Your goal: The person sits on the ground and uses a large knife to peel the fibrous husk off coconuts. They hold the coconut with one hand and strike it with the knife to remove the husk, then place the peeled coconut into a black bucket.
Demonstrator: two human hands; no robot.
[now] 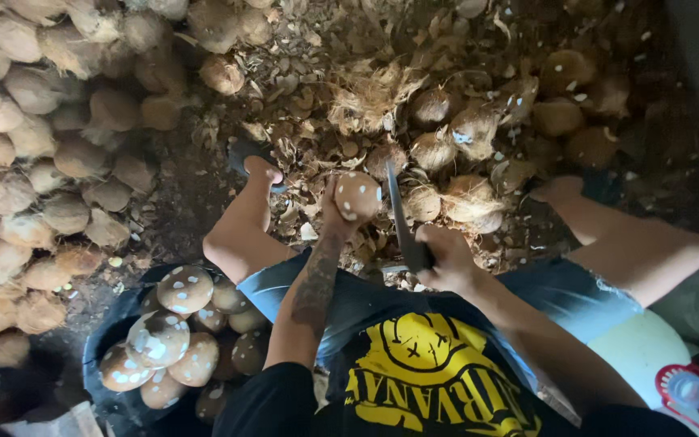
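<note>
Left hand: the left hand (335, 212) is closed around a round, peeled brown coconut with pale white scrape marks (357, 195), held out in front of the knees above the ground.
Right hand: the right hand (440, 257) is gripped tight on the handle of a long dark-bladed knife (398, 214); the blade points away from the body and stands just beside the right side of the held coconut, whether touching it I cannot tell.
Held coconut: it is between the two bare knees, over a bed of loose husk chips and fibres (309, 89).
Black tub: a dark round tub (107, 340) stands by the left thigh, filled with more peeled, white-spotted coconuts (184, 289).
Unpeeled stock: a heap of rough tan husked coconuts (26, 162) lies to the left, well apart from the hands.
Ahead and right: several fibrous brown coconuts (455, 129) lie among the scraps just beyond the knife.
Feet: a bare foot in a dark sandal (254, 162) rests on the litter near the held coconut.
Lower right corner: a red-rimmed container with a pale cap (693, 392) is partly in view.
</note>
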